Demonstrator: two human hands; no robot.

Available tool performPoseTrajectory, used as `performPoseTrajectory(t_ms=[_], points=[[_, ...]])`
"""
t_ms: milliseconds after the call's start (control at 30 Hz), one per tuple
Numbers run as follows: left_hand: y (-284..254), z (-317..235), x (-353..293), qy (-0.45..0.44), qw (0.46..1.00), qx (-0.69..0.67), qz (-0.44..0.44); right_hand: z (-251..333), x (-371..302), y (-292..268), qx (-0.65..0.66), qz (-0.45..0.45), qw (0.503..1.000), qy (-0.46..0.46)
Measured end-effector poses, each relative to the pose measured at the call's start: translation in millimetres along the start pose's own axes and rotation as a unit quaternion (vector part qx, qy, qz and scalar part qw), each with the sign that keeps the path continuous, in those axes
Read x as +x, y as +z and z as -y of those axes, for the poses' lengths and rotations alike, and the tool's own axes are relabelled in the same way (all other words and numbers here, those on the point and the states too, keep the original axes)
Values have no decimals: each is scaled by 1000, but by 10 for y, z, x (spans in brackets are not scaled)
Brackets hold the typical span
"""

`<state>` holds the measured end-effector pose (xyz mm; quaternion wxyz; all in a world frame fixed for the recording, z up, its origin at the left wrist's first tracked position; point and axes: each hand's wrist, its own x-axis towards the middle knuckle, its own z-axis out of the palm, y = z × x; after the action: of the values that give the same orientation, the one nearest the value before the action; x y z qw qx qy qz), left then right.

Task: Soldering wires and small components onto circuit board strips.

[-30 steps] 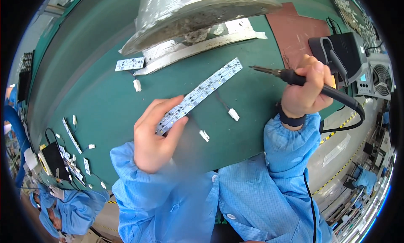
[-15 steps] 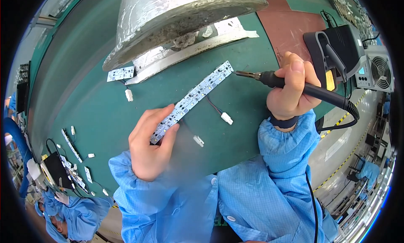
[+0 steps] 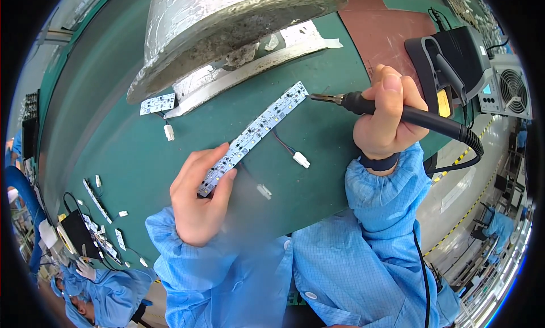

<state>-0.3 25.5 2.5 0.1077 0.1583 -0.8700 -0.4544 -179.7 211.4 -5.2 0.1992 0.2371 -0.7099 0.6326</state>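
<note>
My left hand [image 3: 198, 194] grips the near end of a long white circuit board strip [image 3: 254, 136] between thumb and fingers. The strip slants up to the right and carries rows of small components. Wires run from its underside to white plug connectors [image 3: 301, 160], one of them blurred. My right hand [image 3: 392, 112] is closed round the black handle of a soldering iron [image 3: 363, 103]. The iron's tip is at the strip's far right corner; whether it touches, I cannot tell.
A large foil-covered hood [image 3: 216, 27] overhangs the green mat. Beside it lies a smaller circuit board [image 3: 157, 104]. A black soldering iron stand [image 3: 448, 72] is at the right, by a brown sheet [image 3: 386, 30]. More boards [image 3: 97, 201] lie left, near a co-worker in blue [image 3: 110, 297].
The whole view has shifted slightly, with the bench things sliding a little left. Both hands keep their grips, and the iron's tip stays by the strip's far end.
</note>
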Motion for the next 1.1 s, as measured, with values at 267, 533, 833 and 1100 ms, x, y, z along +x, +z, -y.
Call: performPoseTrajectory(t_ms=[267, 533, 833, 1100], points=[[6, 0, -2, -8, 1000, -3, -2, -24, 17, -7, 39, 16, 999, -17], [7, 3, -4, -10, 1000, -1, -1, -20, 4, -9, 9, 9, 1000, -10], [4, 2, 8, -12, 1000, -2, 0, -13, 7, -29, -7, -11, 1000, -2], [16, 14, -5, -23, 1000, -16, -3, 15, 6, 3, -9, -76, 996, 40]])
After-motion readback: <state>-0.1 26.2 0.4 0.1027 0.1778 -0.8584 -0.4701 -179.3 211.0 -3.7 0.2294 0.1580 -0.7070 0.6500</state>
